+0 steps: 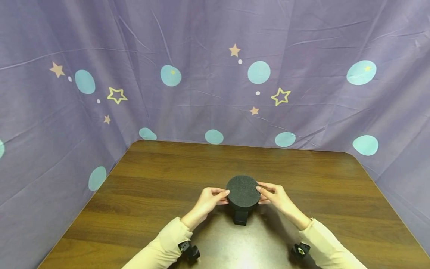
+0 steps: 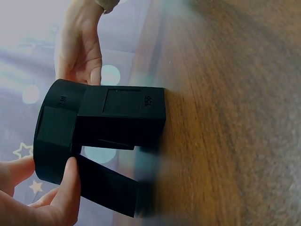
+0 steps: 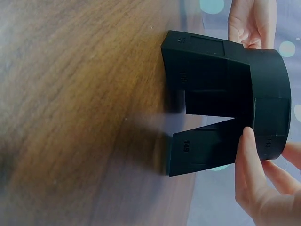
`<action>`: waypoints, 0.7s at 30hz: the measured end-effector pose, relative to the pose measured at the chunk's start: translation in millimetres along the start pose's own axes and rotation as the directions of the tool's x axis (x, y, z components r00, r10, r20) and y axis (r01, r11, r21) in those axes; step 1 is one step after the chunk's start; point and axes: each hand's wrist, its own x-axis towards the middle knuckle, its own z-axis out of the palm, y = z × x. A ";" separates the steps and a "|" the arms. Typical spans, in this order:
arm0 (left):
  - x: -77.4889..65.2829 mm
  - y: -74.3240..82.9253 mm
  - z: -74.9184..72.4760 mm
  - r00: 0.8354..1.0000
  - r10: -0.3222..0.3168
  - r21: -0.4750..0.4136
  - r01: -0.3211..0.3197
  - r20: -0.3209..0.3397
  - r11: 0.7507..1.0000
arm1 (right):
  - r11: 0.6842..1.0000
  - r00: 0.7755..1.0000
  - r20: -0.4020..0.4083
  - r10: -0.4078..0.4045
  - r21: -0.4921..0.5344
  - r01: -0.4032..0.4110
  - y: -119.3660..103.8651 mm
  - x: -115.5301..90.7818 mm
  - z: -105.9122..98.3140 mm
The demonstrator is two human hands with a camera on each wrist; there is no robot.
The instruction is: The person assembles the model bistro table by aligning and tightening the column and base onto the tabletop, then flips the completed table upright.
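Note:
A small black stool-shaped piece (image 1: 243, 191) with a round, rough-looking top is held upright over the table between both hands. My left hand (image 1: 209, 200) pinches its rim on the left, thumb near the top edge. On the opposite side my right hand (image 1: 277, 198) grips the rim in the same way. The left wrist view shows the thick blocky legs (image 2: 122, 103) under the round part, with small raised numbers on them. In the right wrist view the legs (image 3: 207, 146) point at the tabletop; whether every one touches it I cannot tell.
The brown wood-grain table (image 1: 168, 164) has rounded far corners. Behind and beside it hangs a purple curtain (image 1: 201, 104) printed with stars and blue dots. Black wrist devices sit at the left cuff (image 1: 189, 251) and the right cuff (image 1: 300, 250).

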 end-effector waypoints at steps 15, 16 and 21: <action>26.0 -53.0 -11.1 1.000 0.011 -0.051 -0.010 0.019 0.999 | 1.000 1.000 0.013 0.013 0.014 -0.013 6.5 1.4 -0.3; 29.0 -59.0 -13.0 1.000 0.007 -0.066 -0.006 0.024 0.998 | 1.000 1.000 0.014 0.010 0.009 -0.011 7.2 1.3 -0.5; 18.8 -45.0 -16.3 0.997 0.053 -0.058 -0.050 0.061 0.997 | 1.000 0.999 0.032 0.012 -0.020 -0.011 8.5 0.2 -3.1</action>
